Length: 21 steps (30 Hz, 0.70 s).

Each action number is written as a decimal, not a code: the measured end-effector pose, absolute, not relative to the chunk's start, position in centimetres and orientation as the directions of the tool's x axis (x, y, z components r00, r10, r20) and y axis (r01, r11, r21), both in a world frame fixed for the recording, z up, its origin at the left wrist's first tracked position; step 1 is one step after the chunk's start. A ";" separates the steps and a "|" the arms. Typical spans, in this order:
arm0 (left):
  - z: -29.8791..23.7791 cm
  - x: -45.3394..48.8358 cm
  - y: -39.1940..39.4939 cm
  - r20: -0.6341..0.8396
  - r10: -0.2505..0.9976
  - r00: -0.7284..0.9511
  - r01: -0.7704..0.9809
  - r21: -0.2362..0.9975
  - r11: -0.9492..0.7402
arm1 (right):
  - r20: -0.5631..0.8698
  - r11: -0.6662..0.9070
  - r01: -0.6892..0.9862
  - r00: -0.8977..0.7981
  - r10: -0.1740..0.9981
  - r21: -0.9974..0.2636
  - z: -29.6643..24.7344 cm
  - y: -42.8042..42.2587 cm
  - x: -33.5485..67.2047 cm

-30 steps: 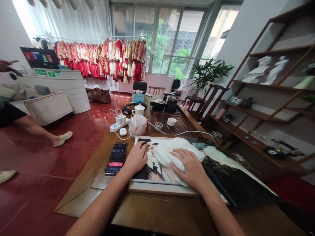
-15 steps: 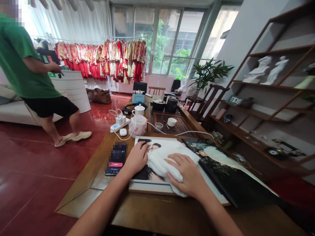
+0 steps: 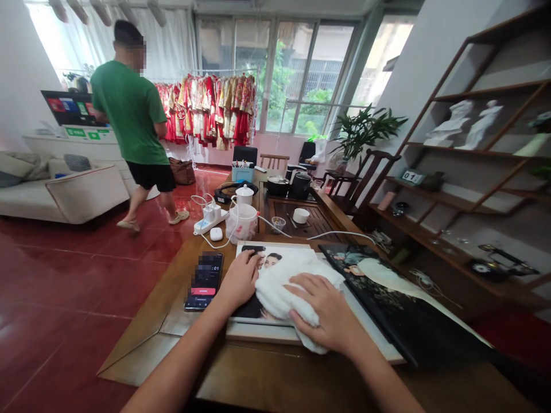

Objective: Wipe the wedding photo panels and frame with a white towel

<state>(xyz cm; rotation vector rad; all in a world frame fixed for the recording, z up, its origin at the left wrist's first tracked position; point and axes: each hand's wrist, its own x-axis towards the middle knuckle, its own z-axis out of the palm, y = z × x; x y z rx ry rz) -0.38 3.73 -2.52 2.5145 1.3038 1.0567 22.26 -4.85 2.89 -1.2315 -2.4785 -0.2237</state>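
We have the left hand (image 3: 241, 280) palm down on a wedding photo panel (image 3: 275, 255), fingers spread and not gripping anything. The fingertips are at the left edge of a bunched white towel (image 3: 275, 292).

The right hand (image 3: 322, 312) lies on top of the towel, fingers lightly curled and pressing it into the panel. We see no clear pinch. The towel covers the middle and lower right of the print and hangs slightly past the panel's near edge.

The panel lies flat near the front edge of a wooden tea table (image 3: 258, 373). A dark photo panel (image 3: 400, 301) with a bride in a white gown sits just to its right, running toward the right corner. We cannot tell whether the two panels are joined.

A smartphone (image 3: 204, 281) lies just left of the left hand, screen lit, near the table's left edge. Further back are a white power strip (image 3: 209, 223), white earbud case (image 3: 216, 234) and white jug (image 3: 241, 225), with a dark wooden tea tray (image 3: 293, 223) beyond.

A co-worker in a green T-shirt (image 3: 129, 109) is on the red tile floor (image 3: 73, 275), well apart from the table, near a rack of red embroidered garments (image 3: 206, 109).
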 end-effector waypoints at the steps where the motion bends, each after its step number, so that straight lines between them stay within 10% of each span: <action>1: -2.5 -0.4 3.7 0.528 0.757 0.386 0.674 0.399 -0.622 | 0.385 0.612 0.791 -0.558 0.735 -0.024 2.9 -4.8 22.4; 21: -2.4 -0.4 3.9 0.525 0.750 0.402 0.672 0.386 -0.631 | 0.484 0.451 0.892 -0.383 0.787 -0.027 2.7 -3.2 23.8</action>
